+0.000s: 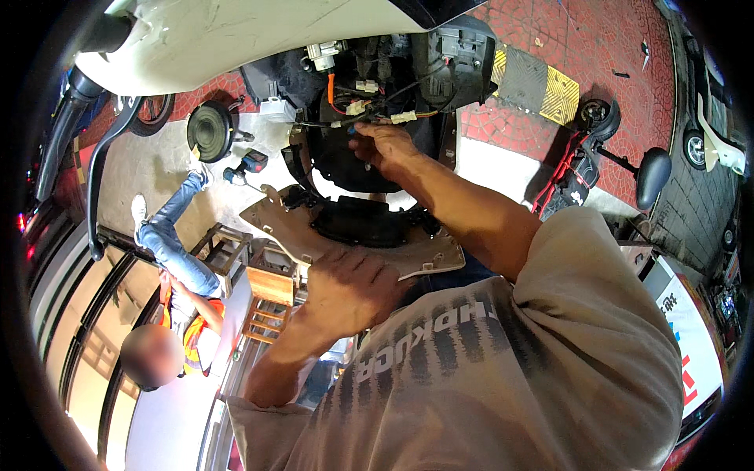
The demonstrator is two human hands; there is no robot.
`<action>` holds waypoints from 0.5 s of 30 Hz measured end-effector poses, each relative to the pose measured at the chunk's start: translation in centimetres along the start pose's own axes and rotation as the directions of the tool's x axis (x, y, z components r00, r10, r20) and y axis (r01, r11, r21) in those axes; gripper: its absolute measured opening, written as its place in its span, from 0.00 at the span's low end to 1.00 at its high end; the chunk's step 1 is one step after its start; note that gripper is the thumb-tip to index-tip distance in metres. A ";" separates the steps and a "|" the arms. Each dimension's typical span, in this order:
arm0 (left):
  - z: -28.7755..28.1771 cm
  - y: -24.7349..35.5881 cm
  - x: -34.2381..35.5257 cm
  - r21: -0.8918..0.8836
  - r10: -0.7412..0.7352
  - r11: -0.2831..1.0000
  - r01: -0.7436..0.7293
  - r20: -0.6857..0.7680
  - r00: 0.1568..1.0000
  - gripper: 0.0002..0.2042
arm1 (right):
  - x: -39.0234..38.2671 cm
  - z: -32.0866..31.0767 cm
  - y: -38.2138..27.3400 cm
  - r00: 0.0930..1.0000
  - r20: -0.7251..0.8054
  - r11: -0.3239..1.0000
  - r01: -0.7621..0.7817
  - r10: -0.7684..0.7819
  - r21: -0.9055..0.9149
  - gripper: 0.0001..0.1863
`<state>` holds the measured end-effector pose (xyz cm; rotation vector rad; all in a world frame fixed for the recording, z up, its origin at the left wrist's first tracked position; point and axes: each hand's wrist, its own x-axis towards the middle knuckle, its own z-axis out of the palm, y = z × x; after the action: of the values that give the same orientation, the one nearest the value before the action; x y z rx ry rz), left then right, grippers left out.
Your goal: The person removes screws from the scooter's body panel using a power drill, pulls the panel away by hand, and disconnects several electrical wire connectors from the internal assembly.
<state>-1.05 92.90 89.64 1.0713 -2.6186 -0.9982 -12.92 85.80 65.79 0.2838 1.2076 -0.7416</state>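
My left hand (352,289) is closed on the edge of a curved beige body panel (267,226), which has a dark moulded middle (357,220). My right hand (383,149), higher up, has its fingers curled among the wires beneath the scooter's front; what they hold is too small to make out. Around it are pale connectors (404,116), black cables and an orange-sleeved wire (331,88). Above them hangs a white scooter shell (204,43), with a handlebar lever (110,149) at the left.
A seated person (177,275) in jeans is at the left near wooden stools (269,284). A cordless drill (243,169) and round speaker-like object (208,129) lie on the pavement. At right are a small scooter (652,177), a striped ramp (538,86) and parked vehicles (699,145).
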 end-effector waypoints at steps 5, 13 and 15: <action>0.8 0.3 0.1 0.006 0.010 1.000 -0.010 0.008 1.000 0.15 | 0.5 -0.8 1.5 0.997 0.034 0.996 -0.066 0.064 0.065 0.09; 1.8 0.4 -0.7 0.003 0.010 1.000 -0.010 0.015 1.000 0.16 | 0.5 -2.1 1.5 0.979 0.191 0.987 -0.099 0.074 0.126 0.10; 2.0 0.5 -0.4 -0.007 0.011 1.000 -0.011 0.013 1.000 0.16 | 0.4 -2.6 1.4 0.979 0.199 0.993 -0.066 0.044 0.102 0.10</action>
<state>-1.75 94.52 88.45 1.0517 -2.6268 -1.0144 -13.93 88.15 64.22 0.3242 0.9706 -0.7694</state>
